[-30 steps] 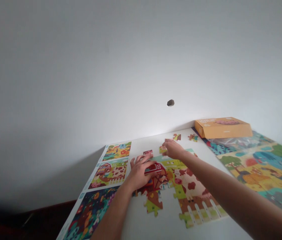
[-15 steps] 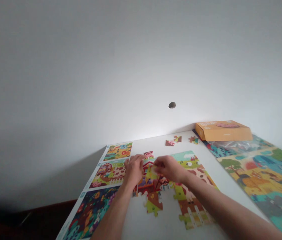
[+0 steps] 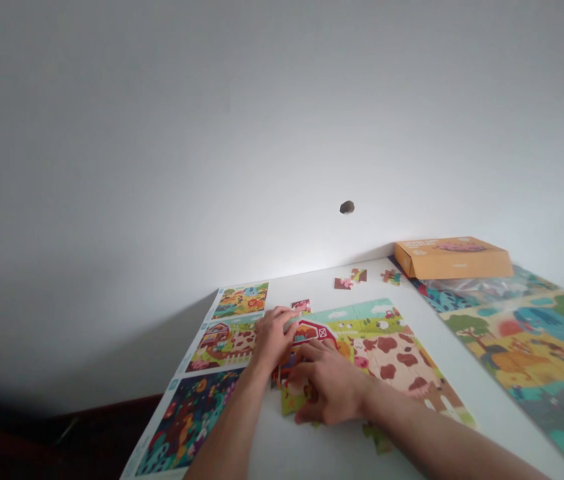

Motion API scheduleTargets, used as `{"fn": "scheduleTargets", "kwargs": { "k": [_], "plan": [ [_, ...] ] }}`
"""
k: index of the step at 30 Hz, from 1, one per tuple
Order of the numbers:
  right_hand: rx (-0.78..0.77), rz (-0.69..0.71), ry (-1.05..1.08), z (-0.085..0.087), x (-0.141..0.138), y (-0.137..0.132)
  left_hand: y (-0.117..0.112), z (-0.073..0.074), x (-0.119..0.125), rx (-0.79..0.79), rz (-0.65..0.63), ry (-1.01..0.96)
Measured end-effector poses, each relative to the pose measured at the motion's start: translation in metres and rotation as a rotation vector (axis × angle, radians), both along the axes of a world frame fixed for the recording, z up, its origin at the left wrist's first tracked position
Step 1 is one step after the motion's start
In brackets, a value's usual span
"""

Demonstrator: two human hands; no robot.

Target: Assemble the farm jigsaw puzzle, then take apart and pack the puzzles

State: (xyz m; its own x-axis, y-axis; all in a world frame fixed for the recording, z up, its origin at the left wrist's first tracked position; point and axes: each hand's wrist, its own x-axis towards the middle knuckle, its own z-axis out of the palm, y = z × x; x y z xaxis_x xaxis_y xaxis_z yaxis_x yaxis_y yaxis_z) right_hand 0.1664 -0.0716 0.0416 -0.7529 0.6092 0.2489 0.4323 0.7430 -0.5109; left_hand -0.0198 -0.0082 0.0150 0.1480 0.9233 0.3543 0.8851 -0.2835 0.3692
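A partly assembled farm puzzle (image 3: 387,347) with a red barn and a spotted cow lies on the white table (image 3: 322,453). My left hand (image 3: 273,337) rests with fingers spread on its upper left corner, beside the barn. My right hand (image 3: 329,390) lies palm down on the puzzle's lower left part, fingers curled over green and yellow pieces (image 3: 292,400). A loose pink piece (image 3: 301,305) sits just beyond my left fingers.
A picture guide sheet (image 3: 212,373) lies along the table's left edge. Three loose pieces (image 3: 362,279) lie at the back near the wall. An orange box (image 3: 455,257) sits at the back right, on a large colourful finished picture (image 3: 527,340).
My right hand came back from the far loose pieces with a piece and now presses down on the puzzle's lower left. The left hand shifted slightly toward the upper left corner.
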Motion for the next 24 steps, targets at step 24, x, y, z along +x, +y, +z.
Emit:
{"fn": "scheduleTargets", "kwargs": {
  "k": [24],
  "plan": [
    [0.307, 0.117, -0.05, -0.014, -0.025, -0.007, -0.004, 0.006, 0.006, -0.055, -0.049, -0.006]
  ]
}}
